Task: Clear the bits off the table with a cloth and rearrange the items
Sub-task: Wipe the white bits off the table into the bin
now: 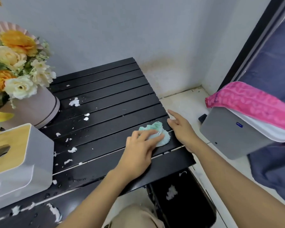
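A black slatted table carries several white bits scattered over its left and front parts, with water drops near the front edge. A crumpled light-green cloth lies near the table's right edge. My left hand presses flat on the cloth, its fingers covering the cloth's lower half. My right hand rests with spread fingers at the table's right edge, just beside the cloth and holding nothing. A flower arrangement in a pink round box and a white tissue box with a wooden lid stand on the left.
A grey bin with a white liner and a pink patterned cloth draped on it stands on the floor at the right. A black container with white bits in it sits below the table's front right corner. A grey wall is behind.
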{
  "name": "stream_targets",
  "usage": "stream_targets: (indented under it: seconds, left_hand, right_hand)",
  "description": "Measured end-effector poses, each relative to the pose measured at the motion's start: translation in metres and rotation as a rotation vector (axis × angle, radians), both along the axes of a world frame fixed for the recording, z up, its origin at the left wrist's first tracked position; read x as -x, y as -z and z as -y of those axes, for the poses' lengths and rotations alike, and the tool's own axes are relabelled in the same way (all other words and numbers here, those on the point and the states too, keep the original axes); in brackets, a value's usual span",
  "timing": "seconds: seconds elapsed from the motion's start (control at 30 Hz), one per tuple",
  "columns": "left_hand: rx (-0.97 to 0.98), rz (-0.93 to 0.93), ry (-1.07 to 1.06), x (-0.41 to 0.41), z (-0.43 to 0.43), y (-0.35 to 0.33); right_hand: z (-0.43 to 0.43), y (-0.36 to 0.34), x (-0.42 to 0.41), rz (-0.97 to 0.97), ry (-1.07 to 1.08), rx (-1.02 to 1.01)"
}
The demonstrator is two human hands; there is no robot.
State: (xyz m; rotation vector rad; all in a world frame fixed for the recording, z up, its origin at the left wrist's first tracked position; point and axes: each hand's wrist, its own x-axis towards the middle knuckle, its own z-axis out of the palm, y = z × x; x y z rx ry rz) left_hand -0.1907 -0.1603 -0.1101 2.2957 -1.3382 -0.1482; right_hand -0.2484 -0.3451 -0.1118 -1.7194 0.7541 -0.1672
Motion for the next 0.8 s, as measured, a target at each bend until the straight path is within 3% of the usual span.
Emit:
stream_targets:
  seconds: [0.17, 0.27, 0.37, 0.5, 0.63, 0.73, 0.8]
  left_hand:
    - [0.017, -0.225, -0.051, 0.000, -0.034, -0.016]
    - [0.085, -0.343, -0.215, 0.009, -0.033, -0.017]
    - [0.124, -0.192, -0.390, 0.028, -0.005, -0.013]
    - [0.105, -0.007, -0.274, 0.063, 0.034, -0.006]
    - [0.041, 0.235, -0.137, 0.036, 0.026, 0.002]
    - [-0.063, 0.163, -0.479, -0.004, 0.031, 0.006]
    - [-0.094, 0.131, -0.575, -0.007, 0.045, 0.005]
  right_hand:
    - [-0.015, 0.006, 0.054, -0.054, -0.010, 0.010]
    - [-0.034, 0.014, 0.069, -0.090, 0.066, 0.060]
    - [-0.046, 0.019, 0.067, -0.128, 0.180, 0.188]
    - [-0.044, 0.022, 0.063, -0.136, 0.200, 0.232]
    - [-0.043, 0.023, 0.063, -0.096, 0.201, 0.189]
    - [-0.043, 0.022, 0.064, -0.093, 0.181, 0.169]
    - [-0.043, 0.022, 0.064, -0.088, 0.183, 0.171]
